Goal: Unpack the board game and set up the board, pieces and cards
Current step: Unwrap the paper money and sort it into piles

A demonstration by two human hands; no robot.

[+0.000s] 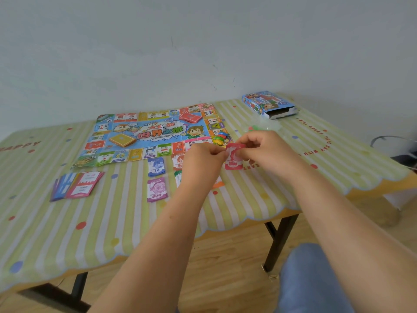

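Far left on the striped surface lies a fan of property cards, pink one on top. Beyond it the game board is spread flat. A yellow card deck sits on the board's left half and a red card deck near its far right corner.

Just in front of the board's near edge there's a blue stack of 10 notes, with a purple stack of 500 notes nearer still. More notes are partly hidden under the left hand.

That hand pinches the left edge of a red bundle of 5000 notes, held upright just above the surface. The right hand pinches the other side. Coloured playing pieces are heaped at the board's right end behind them.

The open game box lies at the far right corner.
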